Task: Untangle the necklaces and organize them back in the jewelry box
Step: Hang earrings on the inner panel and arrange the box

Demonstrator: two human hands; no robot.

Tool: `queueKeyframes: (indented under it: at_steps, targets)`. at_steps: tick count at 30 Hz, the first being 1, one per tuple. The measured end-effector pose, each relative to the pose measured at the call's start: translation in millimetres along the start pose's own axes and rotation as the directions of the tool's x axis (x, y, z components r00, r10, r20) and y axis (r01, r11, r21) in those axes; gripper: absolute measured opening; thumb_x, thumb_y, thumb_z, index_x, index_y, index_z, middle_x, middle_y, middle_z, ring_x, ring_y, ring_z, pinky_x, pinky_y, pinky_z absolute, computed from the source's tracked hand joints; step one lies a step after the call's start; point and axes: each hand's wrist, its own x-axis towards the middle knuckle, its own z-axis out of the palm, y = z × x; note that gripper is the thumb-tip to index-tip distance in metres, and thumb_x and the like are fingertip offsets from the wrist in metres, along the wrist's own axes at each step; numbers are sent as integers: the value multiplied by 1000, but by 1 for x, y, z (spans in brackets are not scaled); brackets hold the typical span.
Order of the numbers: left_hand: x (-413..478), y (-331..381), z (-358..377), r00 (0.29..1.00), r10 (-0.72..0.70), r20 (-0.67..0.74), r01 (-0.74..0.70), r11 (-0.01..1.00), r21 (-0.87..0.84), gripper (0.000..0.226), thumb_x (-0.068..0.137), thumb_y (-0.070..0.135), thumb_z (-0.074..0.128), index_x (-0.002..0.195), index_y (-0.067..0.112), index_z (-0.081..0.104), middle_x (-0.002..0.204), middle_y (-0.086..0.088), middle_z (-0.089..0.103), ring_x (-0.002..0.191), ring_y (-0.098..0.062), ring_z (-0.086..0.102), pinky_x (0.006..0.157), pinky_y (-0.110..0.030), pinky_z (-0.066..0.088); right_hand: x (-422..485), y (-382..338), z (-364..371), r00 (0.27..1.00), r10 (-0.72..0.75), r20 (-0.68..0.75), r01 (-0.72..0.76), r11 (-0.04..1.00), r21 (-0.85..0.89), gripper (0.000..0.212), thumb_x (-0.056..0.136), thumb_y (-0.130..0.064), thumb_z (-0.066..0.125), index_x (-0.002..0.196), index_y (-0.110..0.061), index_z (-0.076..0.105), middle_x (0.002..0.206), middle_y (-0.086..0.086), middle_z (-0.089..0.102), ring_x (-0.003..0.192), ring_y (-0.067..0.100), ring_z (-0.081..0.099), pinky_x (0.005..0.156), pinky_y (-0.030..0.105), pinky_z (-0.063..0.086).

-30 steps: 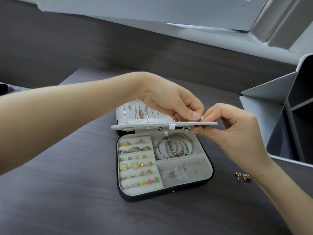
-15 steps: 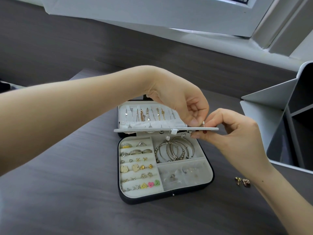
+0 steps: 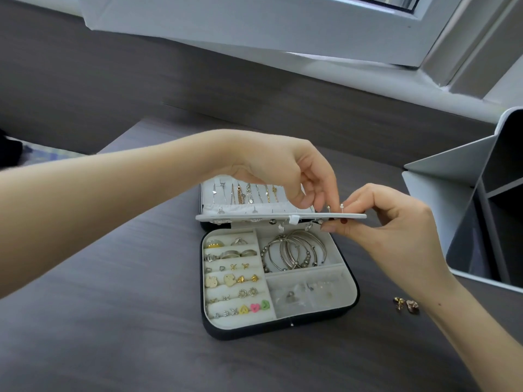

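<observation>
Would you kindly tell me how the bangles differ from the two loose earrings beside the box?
The bangles are large silver hoops stacked inside the jewelry box; the loose earrings are tiny, gold and coppery, and lie outside it on the table. Both lie untouched.

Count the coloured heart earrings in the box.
3, side by side in the nearest row of the jewelry box's left section: yellow heart, pink heart, green heart, left to right. The raised flap may hide others at the far edge.

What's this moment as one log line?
jewelry box: open | divider flap: level | right hand: pinches flap | left hand: fingertips at earring posts
</observation>
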Motion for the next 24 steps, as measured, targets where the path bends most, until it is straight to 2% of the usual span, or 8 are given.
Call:
queueKeyframes:
  at_steps: [3,5,7,10,12,15,21,24]
  targets:
    - [-2,-4,3,984,-142,-110,132,987,-91,14,82,0,68,92,10,69,70,10,64,72,-13,58,63,-22,48,0,-1,0,1000,-1,-4,1,1000,3,23,60,-32,79,64,-16,64,72,-7,65,68,11,59,67,16,42]
    - [-5,-2,5,998,-8,-63,-2,988,-152,28,82,-11,60,86,15,70,74,9,64,73,-10,56,68,-21,47,0,-1,0,1000,2,-5,-2,1000,0,23,60,-31,79,64,-15,63,72,-7,65,67,10,58,66,14,40]
    - [-6,1,10,996,80,-41,-87,977,-194,39,77,-17,52,93,15,70,85,2,62,83,-15,53,74,-19,46,0,0,0,1000,4,-6,-4,1000,1,22,60,-31,79,63,-16,63,72,-7,65,67,8,57,66,12,39]
    - [-4,-2,8,994,70,-84,-83,983,-166,47,77,-20,48,97,16,71,87,-2,55,81,-17,47,72,-18,43,0,0,0,1000,2,-8,-2,1000,4,22,60,-31,80,63,-17,63,72,-8,65,67,8,57,66,12,38]
    - [-4,-3,8,990,82,-110,-98,985,-142,46,78,-19,50,88,19,73,82,-2,52,78,-18,43,69,-16,41,0,0,0,1000,-7,-6,7,1000,-5,22,60,-31,80,63,-16,63,72,-8,65,67,9,58,66,14,39]
    - [-5,-3,8,988,91,-124,-111,981,-160,45,76,-20,50,80,18,73,82,-4,51,80,-22,42,71,-21,41,1,0,0,1000,-15,-5,15,1000,-16,22,60,-31,80,64,-17,64,74,-8,65,67,9,58,65,12,39]
    - [-4,-1,12,991,88,-101,-101,985,-143,53,78,-24,46,87,20,72,80,0,47,78,-20,39,67,-15,39,1,1,0,1000,-8,-1,8,1000,-8,23,60,-30,80,65,-13,65,72,-8,65,68,9,58,66,13,39]
    - [-5,-2,11,991,100,-92,-114,979,-169,54,77,-22,47,84,23,75,81,-1,50,78,-21,39,71,-21,39,0,2,-1,1000,-17,6,17,1000,-22,23,61,-29,81,66,-12,66,72,-8,65,69,12,59,66,16,41]
